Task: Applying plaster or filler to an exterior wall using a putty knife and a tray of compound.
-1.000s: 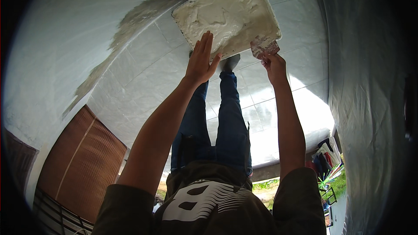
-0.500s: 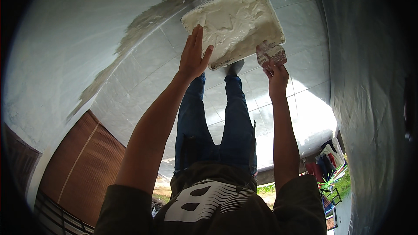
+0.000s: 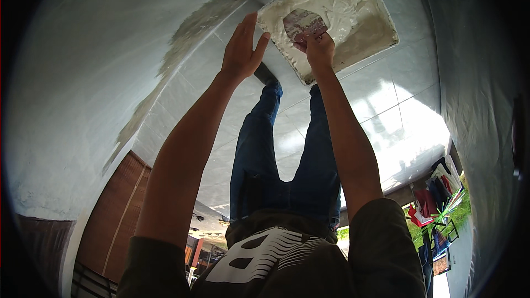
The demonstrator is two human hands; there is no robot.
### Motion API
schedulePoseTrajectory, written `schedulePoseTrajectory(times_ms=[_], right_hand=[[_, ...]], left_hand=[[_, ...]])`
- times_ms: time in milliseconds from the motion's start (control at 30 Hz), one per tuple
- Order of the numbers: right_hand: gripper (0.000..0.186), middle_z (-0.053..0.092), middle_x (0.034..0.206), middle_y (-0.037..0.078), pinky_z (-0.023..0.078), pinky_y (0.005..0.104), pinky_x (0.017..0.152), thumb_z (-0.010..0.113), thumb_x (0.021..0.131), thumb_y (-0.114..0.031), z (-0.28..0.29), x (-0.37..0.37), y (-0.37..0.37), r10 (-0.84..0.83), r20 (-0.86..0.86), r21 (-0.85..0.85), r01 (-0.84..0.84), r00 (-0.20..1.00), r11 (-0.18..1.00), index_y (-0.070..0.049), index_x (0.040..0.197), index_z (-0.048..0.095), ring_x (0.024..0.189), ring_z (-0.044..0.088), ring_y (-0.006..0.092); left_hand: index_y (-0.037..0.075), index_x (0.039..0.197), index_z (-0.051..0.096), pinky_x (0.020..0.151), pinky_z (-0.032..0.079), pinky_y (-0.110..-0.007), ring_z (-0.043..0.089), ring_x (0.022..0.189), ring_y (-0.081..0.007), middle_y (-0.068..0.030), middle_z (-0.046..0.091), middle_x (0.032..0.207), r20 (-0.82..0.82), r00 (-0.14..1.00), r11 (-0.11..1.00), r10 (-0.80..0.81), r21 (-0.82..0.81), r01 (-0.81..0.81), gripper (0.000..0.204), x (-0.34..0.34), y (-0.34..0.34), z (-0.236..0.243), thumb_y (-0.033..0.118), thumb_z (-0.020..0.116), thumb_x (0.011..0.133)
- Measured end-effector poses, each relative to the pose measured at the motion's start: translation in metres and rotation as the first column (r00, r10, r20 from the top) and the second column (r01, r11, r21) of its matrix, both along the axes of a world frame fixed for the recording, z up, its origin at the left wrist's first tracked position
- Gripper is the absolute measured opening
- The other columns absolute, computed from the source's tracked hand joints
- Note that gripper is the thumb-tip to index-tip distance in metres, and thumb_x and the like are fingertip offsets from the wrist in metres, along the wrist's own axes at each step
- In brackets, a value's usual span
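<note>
My right hand [image 3: 321,53] grips a flat reddish-brown putty scraper [image 3: 303,22] whose blade is smeared with pale paste. The blade is over the left part of a shallow tray [image 3: 393,38]; whether it touches the contents I cannot tell. Cream-white putty [image 3: 353,5] lies thick and ridged inside, with a smoother, thinner layer toward the near right corner. Beside the tray's left edge, my left hand [image 3: 242,49] is held open, its fingers straight and thumb apart, holding nothing. Whether its fingertips touch the rim is unclear.
A pale wall [image 3: 99,72] rises on the left, with a rough grey band [image 3: 193,33] along its base. Grey tiles [image 3: 381,110] cover the floor around my legs. Greyish wrinkled sheeting [image 3: 469,105] hangs at right. A brown blind [image 3: 116,215] and hanging clothes [image 3: 433,193] are behind me.
My right hand has carried the scraper left, from the tray's near right corner to above its left part. The tray appears farther right and higher in view. My left hand stays open near its edge.
</note>
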State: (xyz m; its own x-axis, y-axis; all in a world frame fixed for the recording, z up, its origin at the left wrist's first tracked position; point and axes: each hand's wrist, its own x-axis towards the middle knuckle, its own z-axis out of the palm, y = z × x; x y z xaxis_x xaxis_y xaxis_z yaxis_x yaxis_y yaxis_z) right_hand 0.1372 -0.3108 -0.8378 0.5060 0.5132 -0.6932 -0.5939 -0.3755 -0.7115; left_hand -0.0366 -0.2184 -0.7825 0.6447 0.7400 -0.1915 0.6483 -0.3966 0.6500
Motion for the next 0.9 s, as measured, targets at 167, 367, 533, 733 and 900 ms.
schedulePoseTrajectory(times_ms=[167, 367, 533, 733, 900], right_hand=[[0.02, 0.068, 0.08, 0.019, 0.064, 0.0396, 0.064, 0.069, 0.087, -0.009, -0.034, -0.027, 0.022, -0.04, 0.191, -0.023, 0.045, 0.981, 0.999, 0.008, 0.086, 0.059, 0.073, 0.073, 0.0293], [0.028, 0.066, 0.075, 0.024, 0.052, 0.0492, 0.073, 0.071, 0.077, -0.02, -0.058, -0.039, 0.031, 0.115, 0.506, -0.28, 0.036, 0.855, 0.959, 0.005, 0.077, 0.059, 0.073, 0.067, 0.0436], [0.027, 0.067, 0.077, 0.025, 0.053, 0.0477, 0.073, 0.07, 0.077, -0.019, -0.064, -0.046, 0.038, 0.07, 0.478, -0.259, 0.065, 0.876, 0.964, 0.005, 0.078, 0.058, 0.076, 0.069, 0.0418], [0.025, 0.068, 0.077, 0.024, 0.054, 0.0449, 0.07, 0.069, 0.078, -0.017, -0.076, -0.051, 0.043, -0.001, 0.462, -0.215, 0.113, 0.887, 0.97, 0.006, 0.077, 0.058, 0.074, 0.07, 0.0386], [0.023, 0.067, 0.075, 0.024, 0.054, 0.0441, 0.069, 0.067, 0.079, -0.015, -0.053, -0.058, 0.039, 0.05, 0.45, -0.216, 0.055, 0.891, 0.975, 0.005, 0.077, 0.057, 0.072, 0.07, 0.0366]], left_hand=[[-0.006, 0.148, 0.037, 0.115, 0.036, -0.048, 0.046, 0.137, -0.043, -0.0302, 0.047, 0.146, 0.03, 0.998, 0.998, -0.058, 0.035, 0.057, 0.065, -0.009, 0.025, -0.015, 0.039, 0.05, 0.104], [-0.004, 0.15, 0.036, 0.115, 0.036, -0.047, 0.045, 0.138, -0.0417, -0.0299, 0.047, 0.147, 0.042, 0.992, 0.992, -0.116, -0.038, 0.117, 0.07, -0.004, 0.045, -0.028, 0.047, 0.047, 0.104], [-0.003, 0.152, 0.034, 0.113, 0.038, -0.047, 0.046, 0.138, -0.0409, -0.0287, 0.047, 0.148, 0.067, 0.987, 0.985, -0.144, -0.084, 0.149, 0.073, 0.0, 0.057, -0.036, 0.05, 0.046, 0.104], [-0.003, 0.153, 0.032, 0.113, 0.039, -0.046, 0.047, 0.137, -0.0406, -0.0281, 0.047, 0.148, 0.077, 0.985, 0.982, -0.152, -0.104, 0.159, 0.074, 0.006, 0.063, -0.038, 0.051, 0.045, 0.104], [-0.003, 0.153, 0.031, 0.114, 0.038, -0.046, 0.046, 0.139, -0.0408, -0.0289, 0.046, 0.148, 0.089, 0.987, 0.982, -0.132, -0.123, 0.142, 0.076, -0.001, 0.06, -0.042, 0.051, 0.046, 0.103]])
